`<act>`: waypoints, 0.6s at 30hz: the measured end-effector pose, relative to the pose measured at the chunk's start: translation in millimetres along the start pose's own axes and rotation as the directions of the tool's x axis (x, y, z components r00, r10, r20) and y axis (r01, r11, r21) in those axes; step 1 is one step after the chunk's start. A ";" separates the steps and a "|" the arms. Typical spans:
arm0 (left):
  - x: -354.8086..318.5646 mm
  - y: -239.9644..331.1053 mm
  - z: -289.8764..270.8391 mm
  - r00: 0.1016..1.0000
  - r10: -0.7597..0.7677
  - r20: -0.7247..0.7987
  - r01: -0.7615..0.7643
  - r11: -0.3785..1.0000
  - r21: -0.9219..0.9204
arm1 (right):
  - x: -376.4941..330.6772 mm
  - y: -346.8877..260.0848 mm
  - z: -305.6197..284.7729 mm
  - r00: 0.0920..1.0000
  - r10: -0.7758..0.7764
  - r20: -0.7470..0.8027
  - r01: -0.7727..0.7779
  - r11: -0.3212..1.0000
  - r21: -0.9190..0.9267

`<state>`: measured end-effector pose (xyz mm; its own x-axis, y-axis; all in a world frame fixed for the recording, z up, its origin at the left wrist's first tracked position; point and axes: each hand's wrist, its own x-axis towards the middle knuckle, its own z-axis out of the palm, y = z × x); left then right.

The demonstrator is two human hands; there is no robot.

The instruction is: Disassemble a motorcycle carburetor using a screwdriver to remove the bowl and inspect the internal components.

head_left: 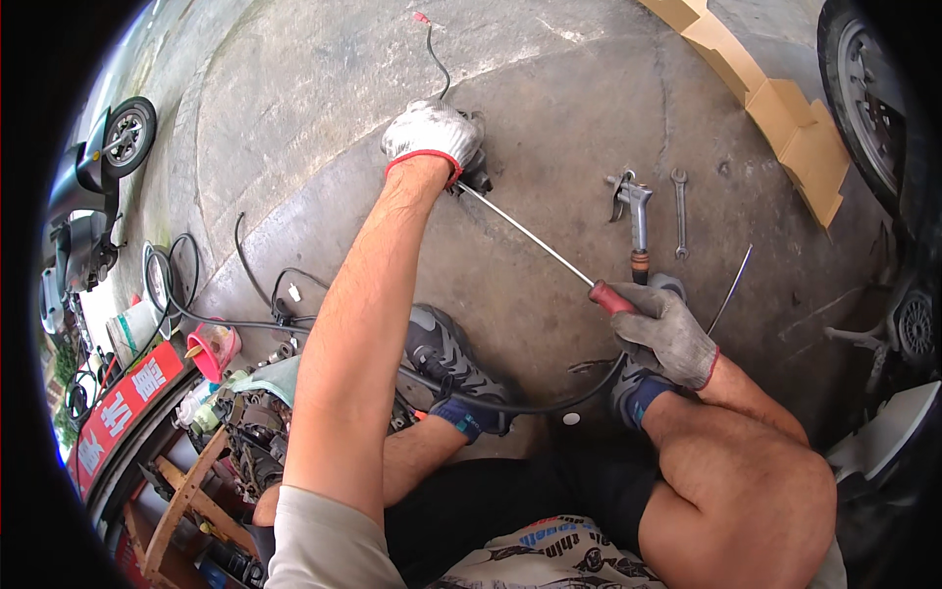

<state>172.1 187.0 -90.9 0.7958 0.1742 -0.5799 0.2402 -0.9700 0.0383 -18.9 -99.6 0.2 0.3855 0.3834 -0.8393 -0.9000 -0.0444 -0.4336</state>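
On the concrete floor [549, 128], the gloved left hand [430, 133] clamps a small dark part [478, 169]; the right hand [663, 334] grips the long screwdriver [535, 236], its tip at the part. Likely prying; steady pressure is needed next.

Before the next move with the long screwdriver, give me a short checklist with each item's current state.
1. Right hand grips the screwdriver by its red handle: ok.
2. Left hand steadies the small dark part on the floor: ok.
3. Screwdriver tip seated in the part: cannot tell, hidden by the glove.
4. Both hands gloved: ok.
5. Air gun and wrench lie apart from the shaft: ok.
6. Black hose runs by the shoes, underfoot: not ok.
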 end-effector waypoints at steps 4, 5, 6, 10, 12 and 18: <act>-5.2 13.2 -6.3 0.999 0.043 -0.030 -0.043 0.999 -0.008 | 2.4 8.8 -9.2 0.969 -0.240 -0.061 0.210 0.927 -0.310; -10.4 17.6 -11.6 0.999 0.042 -0.033 -0.041 0.998 0.041 | 7.0 7.4 -8.4 0.872 -0.487 -0.044 0.344 0.676 -0.651; -12.5 17.8 -15.7 0.998 0.048 -0.041 -0.046 0.998 0.049 | 8.5 2.6 -8.2 0.729 -0.681 0.065 0.360 0.301 -0.883; -11.2 -1.6 -5.9 0.996 0.015 -0.087 -0.002 0.988 0.156 | 5.0 -11.0 -5.3 0.830 -0.558 -0.003 0.284 0.427 -0.858; -14.8 9.9 -10.8 1.000 0.020 0.004 -0.020 0.995 0.097 | 4.5 10.1 -33.0 0.693 -0.720 -0.037 0.413 0.438 -0.798; -19.4 17.0 -11.5 0.999 -0.048 -0.011 0.049 0.994 0.095 | 1.9 26.5 -37.0 0.715 -0.662 -0.222 0.501 0.708 -0.498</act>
<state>167.1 169.1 -69.7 0.7895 0.2222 -0.5721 0.2249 -0.9721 -0.0672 -34.5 -134.1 -25.0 0.9172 0.0987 -0.3861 -0.3427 -0.2992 -0.8905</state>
